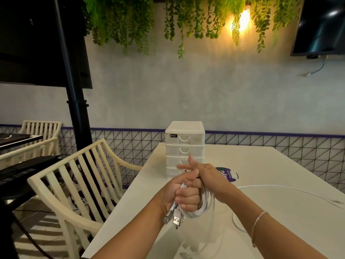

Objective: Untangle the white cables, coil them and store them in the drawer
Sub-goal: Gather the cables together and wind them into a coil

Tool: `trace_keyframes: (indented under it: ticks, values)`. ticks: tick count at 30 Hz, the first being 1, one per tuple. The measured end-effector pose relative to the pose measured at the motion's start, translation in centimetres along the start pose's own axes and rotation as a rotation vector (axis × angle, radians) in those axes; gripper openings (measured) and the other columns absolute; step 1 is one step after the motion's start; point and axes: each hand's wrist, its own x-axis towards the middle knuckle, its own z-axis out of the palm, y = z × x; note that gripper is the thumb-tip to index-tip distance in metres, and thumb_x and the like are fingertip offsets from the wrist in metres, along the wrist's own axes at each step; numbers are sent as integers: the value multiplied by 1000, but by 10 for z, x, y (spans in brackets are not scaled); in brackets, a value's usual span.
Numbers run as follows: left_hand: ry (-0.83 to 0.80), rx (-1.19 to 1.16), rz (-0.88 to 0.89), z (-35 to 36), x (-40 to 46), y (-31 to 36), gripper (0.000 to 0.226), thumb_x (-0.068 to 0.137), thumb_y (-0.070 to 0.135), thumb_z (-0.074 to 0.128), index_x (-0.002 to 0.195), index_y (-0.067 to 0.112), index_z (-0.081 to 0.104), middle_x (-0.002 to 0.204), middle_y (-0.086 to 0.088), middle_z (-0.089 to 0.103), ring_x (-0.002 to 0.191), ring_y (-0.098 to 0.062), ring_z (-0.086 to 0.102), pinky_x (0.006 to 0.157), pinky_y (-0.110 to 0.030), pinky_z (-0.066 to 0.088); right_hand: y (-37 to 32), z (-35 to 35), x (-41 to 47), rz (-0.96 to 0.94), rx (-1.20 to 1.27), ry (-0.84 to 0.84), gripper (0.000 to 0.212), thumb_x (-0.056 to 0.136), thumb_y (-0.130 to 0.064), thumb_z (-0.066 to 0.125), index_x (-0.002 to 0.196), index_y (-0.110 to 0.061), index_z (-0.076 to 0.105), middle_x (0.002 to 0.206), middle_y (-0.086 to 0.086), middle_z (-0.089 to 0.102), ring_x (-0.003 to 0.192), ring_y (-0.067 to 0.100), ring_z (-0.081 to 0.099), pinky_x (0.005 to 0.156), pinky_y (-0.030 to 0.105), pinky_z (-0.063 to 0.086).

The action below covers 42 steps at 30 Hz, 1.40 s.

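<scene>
Left hand (pixel 183 194) grips the coiled white cables (pixel 200 208); right hand (pixel 202 173) pinches a strand above, drawers (pixel 184 146) just beyond

We see a white table (pixel 270 165) w/ drawer unit (pixel 184 146) at its far edge, purple sticker (pixel 232 175) beside it, loose white cable (pixel 280 186) trailing right.
</scene>
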Motion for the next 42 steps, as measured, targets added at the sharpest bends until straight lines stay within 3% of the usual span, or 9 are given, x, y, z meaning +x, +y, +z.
trace_keyframes:
  ticks: [4,8,12,18,22,26,32,38,42]
  values:
    - [28,-10,64,-1,0,-2,42,101,34,33,77,12,59,49,4,41,44,-11,40,51,-19,40,-6,4,-6,-147,-9,-15,44,81,-54,36,100,-31,69,102,-14,69,94,-7,63,84,8,45]
    - [1,-13,121,-10,6,-2,41,97,41,43,67,20,63,41,9,47,39,-3,52,50,-14,46,-2,3,-3,-241,-61,116,50,80,-56,57,73,-9,72,76,10,71,74,14,64,78,35,52]
    - [297,64,167,-2,6,-2,50,50,65,79,41,22,54,28,10,42,27,-1,44,37,-13,42,-1,2,-2,-275,-189,168,54,87,-39,59,68,11,58,59,21,53,59,19,46,59,34,39]
    - [576,153,215,12,13,-7,76,15,85,67,38,15,49,30,2,39,28,-10,45,41,-19,45,2,-1,-2,-203,-203,204,50,87,-36,60,59,5,58,51,6,48,53,13,43,55,26,35]
    - [647,235,219,-1,9,-7,75,23,84,69,48,15,54,40,-1,47,39,-13,54,51,-25,50,3,-3,0,-170,-179,229,47,87,-32,61,56,3,59,48,6,49,50,16,45,54,28,37]
    - [481,132,242,-7,-3,-4,45,42,41,93,62,10,67,58,-6,65,56,-18,66,65,-29,57,-1,-5,4,-168,-163,232,53,87,-31,62,37,-20,49,38,-6,43,44,10,41,51,24,37]
    - [526,-92,367,7,2,-1,54,34,42,94,58,10,57,35,6,35,30,-6,38,41,-20,47,-5,-1,14,-169,-183,288,50,88,-34,60,47,-11,42,38,-8,31,43,10,31,49,22,30]
    - [671,-53,321,13,5,6,56,78,65,33,59,13,41,31,10,24,24,-3,24,32,-14,31,-3,-4,14,-46,-80,169,49,90,-45,52,65,-4,57,55,2,48,56,15,45,61,27,39]
    - [689,-106,305,13,0,10,62,91,58,31,48,15,48,30,9,23,23,-4,23,31,-13,30,-2,-8,11,14,-36,89,62,91,-54,39,87,2,65,75,9,64,72,18,59,73,31,47]
